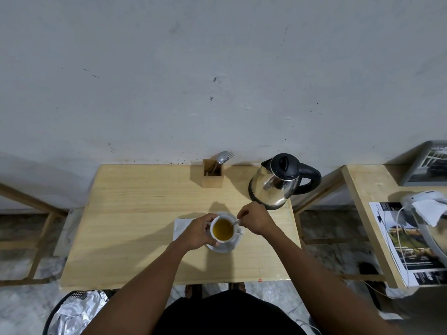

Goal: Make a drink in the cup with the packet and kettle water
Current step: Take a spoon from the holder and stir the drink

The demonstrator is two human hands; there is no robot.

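Your two hands at the cup, spoon in the drink.

Your left hand [197, 232] wraps its grip around the white cup [223, 229], which sits on a saucer [225, 247] near the front of the surface [135, 213] and holds yellow-brown liquid. Your right hand [254, 220] pinches a spoon [235, 222] dipped into it. The kettle [280, 181] stands just beyond, lid closed; I see no packet clearly.
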